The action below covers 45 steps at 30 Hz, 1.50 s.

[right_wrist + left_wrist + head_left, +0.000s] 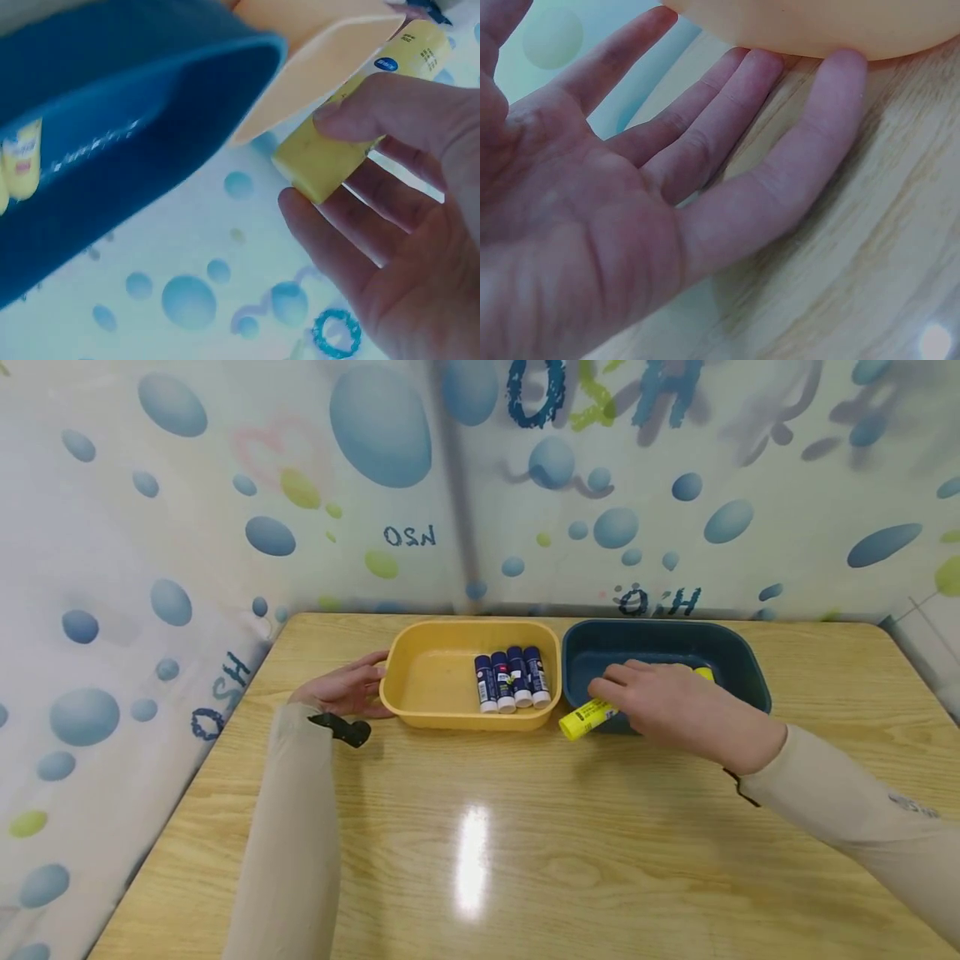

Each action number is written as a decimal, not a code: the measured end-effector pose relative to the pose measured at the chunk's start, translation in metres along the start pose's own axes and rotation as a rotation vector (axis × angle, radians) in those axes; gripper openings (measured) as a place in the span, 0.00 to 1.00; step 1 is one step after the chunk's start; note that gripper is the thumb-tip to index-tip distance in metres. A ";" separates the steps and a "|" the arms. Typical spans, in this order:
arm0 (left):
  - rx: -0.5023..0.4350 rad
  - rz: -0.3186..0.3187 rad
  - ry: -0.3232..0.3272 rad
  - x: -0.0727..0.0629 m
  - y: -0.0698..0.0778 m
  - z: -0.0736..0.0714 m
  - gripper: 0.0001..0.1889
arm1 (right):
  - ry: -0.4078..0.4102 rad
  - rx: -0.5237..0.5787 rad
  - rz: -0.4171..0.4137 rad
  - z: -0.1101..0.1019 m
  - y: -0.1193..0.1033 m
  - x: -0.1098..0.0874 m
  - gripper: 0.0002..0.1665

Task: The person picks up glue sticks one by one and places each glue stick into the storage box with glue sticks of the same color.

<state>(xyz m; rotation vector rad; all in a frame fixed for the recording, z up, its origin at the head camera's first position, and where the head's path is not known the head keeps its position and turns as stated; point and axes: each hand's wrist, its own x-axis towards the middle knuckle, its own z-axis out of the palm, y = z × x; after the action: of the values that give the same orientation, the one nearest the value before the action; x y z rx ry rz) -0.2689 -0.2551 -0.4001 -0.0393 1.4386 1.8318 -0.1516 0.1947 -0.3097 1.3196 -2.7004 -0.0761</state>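
My left hand (348,688) touches the left end of the yellow bin (427,720) with extended fingertips, seen close in the left wrist view. Several blue glue sticks (506,681) with white ends lie side by side in that bin's right half. In my right hand (663,706) a yellow glue stick (588,719) is pinched between thumb and fingers, over the front left edge of the dark blue bin (753,681). More yellow glue sticks (22,161) lie inside the blue bin, mostly hidden behind the hand in the head view.
Both bins stand side by side near the back edge of a wooden table (540,852). Behind it and to the left hangs a white sheet (480,510) with blue and green spots. A dark strap piece (343,729) sticks out by the left wrist.
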 end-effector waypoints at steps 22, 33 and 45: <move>0.012 0.007 -0.019 -0.001 -0.003 -0.004 0.27 | -0.258 0.064 0.075 0.033 0.068 0.000 0.22; 0.032 0.011 -0.031 0.000 -0.001 -0.002 0.28 | -0.311 -0.190 -0.091 0.061 0.073 0.012 0.17; 0.004 -0.002 -0.018 0.001 -0.001 -0.004 0.27 | -0.352 -0.201 -0.122 0.067 0.076 0.020 0.21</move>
<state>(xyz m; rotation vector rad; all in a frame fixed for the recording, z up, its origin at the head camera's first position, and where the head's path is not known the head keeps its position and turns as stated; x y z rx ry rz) -0.2711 -0.2582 -0.4028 -0.0223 1.4290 1.8236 -0.2322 0.2249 -0.3666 1.5281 -2.7846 -0.6312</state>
